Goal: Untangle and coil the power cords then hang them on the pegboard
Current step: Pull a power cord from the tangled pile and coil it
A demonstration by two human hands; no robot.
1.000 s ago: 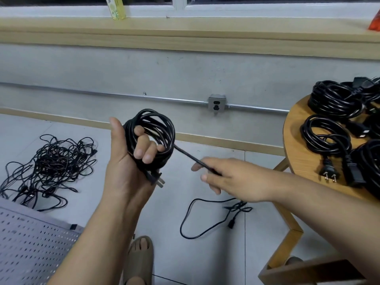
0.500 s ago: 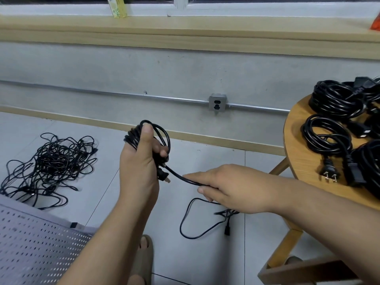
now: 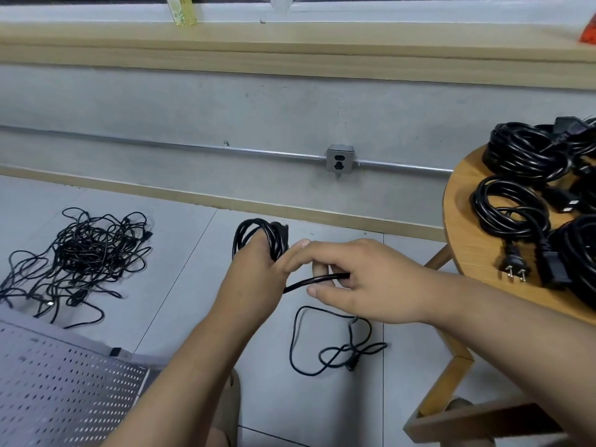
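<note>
Two hands meet on one black cord (image 3: 258,233) above the floor. The left hand (image 3: 254,269) shows its back to the camera and grips the wound part, whose loops stand up above the knuckles. Its fingers are hidden behind the bundle, so how far they wrap cannot be told. A single strand (image 3: 317,279) runs from under that hand to the right hand (image 3: 367,282), passing between the curled fingers (image 3: 319,269) and the thumb, which pinch it. The right forefinger reaches forward to touch the left hand. Below the right hand, the slack (image 3: 295,337) lies looped on the floor tiles. A tangled heap (image 3: 80,256) of more cords lies well apart to the left, the pegboard (image 3: 64,388) lies at lower left, and coiled cords (image 3: 512,204) rest on the round table (image 3: 464,221) at right.
</note>
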